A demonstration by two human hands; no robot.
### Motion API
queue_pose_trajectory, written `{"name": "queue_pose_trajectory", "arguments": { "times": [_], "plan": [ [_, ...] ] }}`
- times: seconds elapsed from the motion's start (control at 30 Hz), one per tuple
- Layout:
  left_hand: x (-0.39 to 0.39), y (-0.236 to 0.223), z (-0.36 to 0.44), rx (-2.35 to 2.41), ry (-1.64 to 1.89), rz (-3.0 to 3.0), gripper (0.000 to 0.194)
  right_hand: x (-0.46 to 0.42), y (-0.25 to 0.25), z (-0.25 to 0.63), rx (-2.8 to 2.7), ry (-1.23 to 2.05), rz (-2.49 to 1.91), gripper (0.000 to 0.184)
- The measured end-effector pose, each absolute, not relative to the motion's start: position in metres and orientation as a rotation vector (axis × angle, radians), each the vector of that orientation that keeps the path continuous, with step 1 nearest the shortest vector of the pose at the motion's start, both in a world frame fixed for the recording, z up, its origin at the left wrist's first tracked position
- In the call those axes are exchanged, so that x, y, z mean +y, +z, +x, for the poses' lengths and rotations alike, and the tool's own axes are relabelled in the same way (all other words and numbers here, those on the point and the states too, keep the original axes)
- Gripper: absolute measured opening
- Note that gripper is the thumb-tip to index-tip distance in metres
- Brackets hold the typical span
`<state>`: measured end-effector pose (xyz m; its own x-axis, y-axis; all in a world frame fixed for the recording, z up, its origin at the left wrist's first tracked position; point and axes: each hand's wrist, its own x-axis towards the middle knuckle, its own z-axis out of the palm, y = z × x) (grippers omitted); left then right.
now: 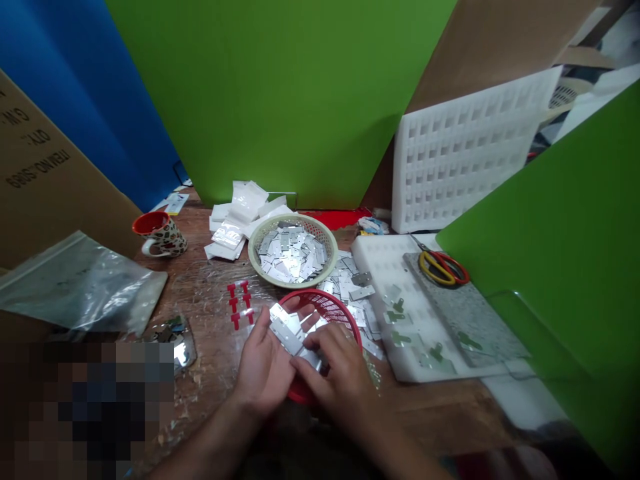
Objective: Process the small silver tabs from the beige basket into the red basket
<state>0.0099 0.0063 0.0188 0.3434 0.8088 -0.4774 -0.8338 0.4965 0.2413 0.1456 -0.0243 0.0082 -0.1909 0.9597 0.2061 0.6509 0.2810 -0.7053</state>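
Several flat silvery metal plates [286, 335] rest across the palm and fingers of my left hand [264, 365], which cups them. The fingers of my right hand [341, 363] are curled around the right end of these plates. Both hands are over a red plastic basket [344, 312], which they partly hide. Behind it a cream basket [256, 263] is filled with similar plates. More loose plates [353, 283] lie to the right of the two baskets. Left of the red basket are small red T-shaped pieces [233, 303] on the table.
A mug [167, 241] and a clear plastic bag [85, 283] stand at left. White packets [245, 207] lie behind the cream basket. At right, white foam [373, 267] bears a grey slab [450, 313], scissors [440, 268] and green pieces [395, 317]. Green panels [280, 87] enclose the table.
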Motion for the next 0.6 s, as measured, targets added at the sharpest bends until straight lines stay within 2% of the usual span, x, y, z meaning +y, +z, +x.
{"name": "queue_pose_trajectory", "arguments": {
  "times": [0.27, 0.47, 0.6],
  "plan": [
    [0.008, 0.017, 0.010, 0.626, 1.109, -0.050, 0.043, -0.023, 0.007, 0.142, -1.777, 0.628, -1.313, 0.013],
    [0.010, 0.020, 0.005, 0.662, 1.094, -0.045, 0.035, -0.021, 0.005, 0.160, -2.005, 0.109, -0.996, 0.019],
    [0.011, 0.018, 0.010, 0.674, 1.005, -0.107, 0.033, -0.019, -0.009, 0.171, -2.010, -0.035, -0.857, 0.017]
  ]
}}
